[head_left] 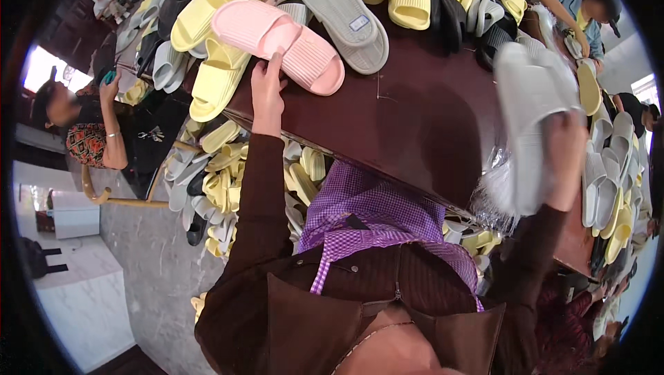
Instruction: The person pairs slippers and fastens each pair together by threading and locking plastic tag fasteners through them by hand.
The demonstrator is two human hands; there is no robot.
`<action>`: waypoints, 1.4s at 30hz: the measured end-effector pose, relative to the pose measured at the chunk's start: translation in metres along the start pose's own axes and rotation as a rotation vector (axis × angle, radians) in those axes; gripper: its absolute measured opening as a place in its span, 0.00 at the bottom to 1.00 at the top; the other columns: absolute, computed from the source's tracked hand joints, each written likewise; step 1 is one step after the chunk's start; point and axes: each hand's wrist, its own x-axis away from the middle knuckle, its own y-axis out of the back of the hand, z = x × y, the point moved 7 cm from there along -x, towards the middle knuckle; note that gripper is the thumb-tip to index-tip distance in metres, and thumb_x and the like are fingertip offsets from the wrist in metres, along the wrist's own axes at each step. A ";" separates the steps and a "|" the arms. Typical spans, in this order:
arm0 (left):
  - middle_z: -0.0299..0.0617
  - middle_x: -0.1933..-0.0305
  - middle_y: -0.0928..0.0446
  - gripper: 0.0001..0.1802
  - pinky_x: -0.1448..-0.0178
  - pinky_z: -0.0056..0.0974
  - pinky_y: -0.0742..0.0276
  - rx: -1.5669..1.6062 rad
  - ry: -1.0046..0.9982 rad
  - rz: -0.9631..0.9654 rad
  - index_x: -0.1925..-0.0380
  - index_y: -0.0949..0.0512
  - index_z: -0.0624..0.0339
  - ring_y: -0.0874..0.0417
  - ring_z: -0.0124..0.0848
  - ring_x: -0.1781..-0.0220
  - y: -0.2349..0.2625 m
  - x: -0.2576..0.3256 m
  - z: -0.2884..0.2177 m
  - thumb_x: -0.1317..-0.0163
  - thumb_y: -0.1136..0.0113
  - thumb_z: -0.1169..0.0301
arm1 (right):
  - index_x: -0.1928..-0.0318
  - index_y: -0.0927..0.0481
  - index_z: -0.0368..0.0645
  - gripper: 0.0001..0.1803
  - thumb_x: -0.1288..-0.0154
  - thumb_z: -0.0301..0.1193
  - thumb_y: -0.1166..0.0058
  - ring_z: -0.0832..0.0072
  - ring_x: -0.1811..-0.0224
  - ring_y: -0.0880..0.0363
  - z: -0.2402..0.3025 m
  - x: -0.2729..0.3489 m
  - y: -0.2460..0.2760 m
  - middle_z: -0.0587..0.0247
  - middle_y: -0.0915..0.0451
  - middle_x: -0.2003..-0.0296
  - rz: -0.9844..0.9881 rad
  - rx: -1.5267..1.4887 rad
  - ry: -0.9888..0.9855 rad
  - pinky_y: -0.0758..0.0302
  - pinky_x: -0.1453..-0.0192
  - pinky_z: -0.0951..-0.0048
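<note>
My left hand (266, 98) is closed on pink slippers (315, 60) at the table's near left, its thumb on top. They look like two slippers overlapped lengthwise. Just behind them lies a grey slipper pair (366, 50) with a small label, soles up. Yellow slippers (214, 81) lie to the left of the pink ones. On the right, my right hand (566, 150) grips pale grey slippers (529, 88), held upright above the table and smeared by motion. Its fingers are partly hidden behind them.
The dark red table (415, 98) carries heaps of yellow, grey and black slippers along its far side. White plastic strips (496, 188) hang at its near edge. More slippers (225, 185) are piled below on the left. People are at the left and far right; a wooden chair (104, 195) stands left.
</note>
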 end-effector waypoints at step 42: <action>0.42 0.59 0.22 0.22 0.64 0.30 0.24 -0.212 0.158 0.692 0.41 0.36 0.70 0.22 0.24 0.64 -0.110 0.151 0.029 0.35 0.53 0.74 | 0.52 0.23 0.31 0.17 0.33 0.33 0.46 0.78 0.63 0.20 0.029 0.086 -0.103 0.59 0.18 0.60 0.013 -1.567 -0.505 0.24 0.59 0.78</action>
